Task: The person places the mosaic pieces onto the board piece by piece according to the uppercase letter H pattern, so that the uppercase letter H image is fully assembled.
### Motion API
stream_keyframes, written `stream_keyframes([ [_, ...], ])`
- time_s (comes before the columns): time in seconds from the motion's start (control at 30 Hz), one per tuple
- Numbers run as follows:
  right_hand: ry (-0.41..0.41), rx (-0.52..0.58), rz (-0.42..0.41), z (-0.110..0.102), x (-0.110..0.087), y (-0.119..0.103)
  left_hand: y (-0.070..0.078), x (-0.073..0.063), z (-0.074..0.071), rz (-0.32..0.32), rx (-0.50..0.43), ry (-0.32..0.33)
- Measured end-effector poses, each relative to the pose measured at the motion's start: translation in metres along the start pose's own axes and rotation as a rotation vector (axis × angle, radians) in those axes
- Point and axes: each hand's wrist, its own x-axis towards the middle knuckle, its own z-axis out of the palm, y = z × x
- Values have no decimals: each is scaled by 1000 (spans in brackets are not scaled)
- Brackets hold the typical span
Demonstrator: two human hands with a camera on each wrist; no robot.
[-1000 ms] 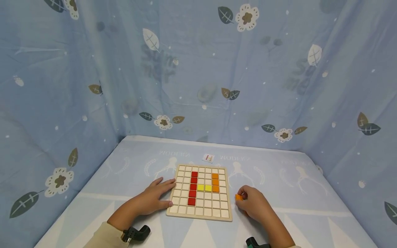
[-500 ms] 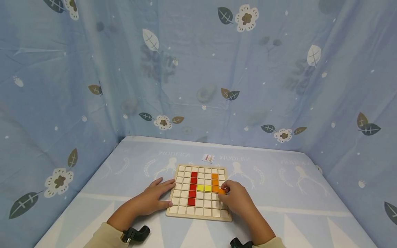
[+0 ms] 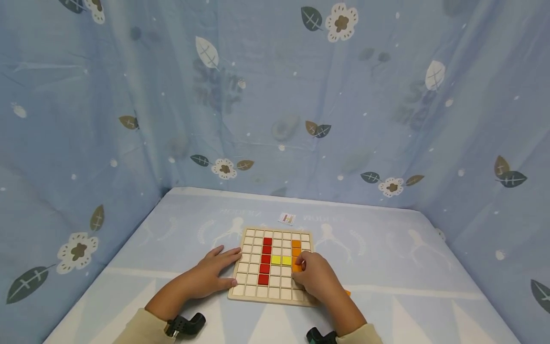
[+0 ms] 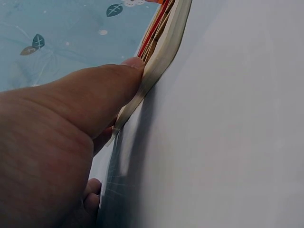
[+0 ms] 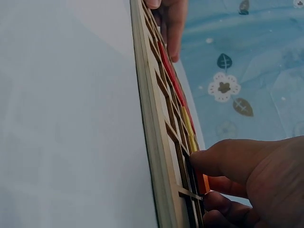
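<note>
A wooden grid board (image 3: 275,300) lies on the table, with a column of red tiles (image 3: 265,259), two yellow tiles (image 3: 281,260) and a column of orange tiles (image 3: 296,244) set in its cells. My left hand (image 3: 210,274) rests at the board's left side, fingers spread along the frame, and the left wrist view shows its thumb (image 4: 114,80) on the edge. Over the right part of the board, my right hand (image 3: 317,277) pinches an orange tile (image 5: 203,183) between thumb and fingers, low at the cell beneath the orange column. Fingers partly hide that tile.
A small printed card (image 3: 287,219) lies beyond the board's far edge. Another orange piece (image 3: 348,293) peeks out beside my right forearm on the table. Patterned blue cloth (image 3: 275,95) encloses the table on the back and sides.
My right hand has carried the orange tile from right of the board leftward onto it, down to the orange column's lower end. The left hand stays at the board's edge.
</note>
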Motion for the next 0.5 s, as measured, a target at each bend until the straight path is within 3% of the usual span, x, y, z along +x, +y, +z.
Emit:
stream_keyframes([
  [0.5,28,-28,8,5,-1,2,-3,-1,0,6,-13,-1],
])
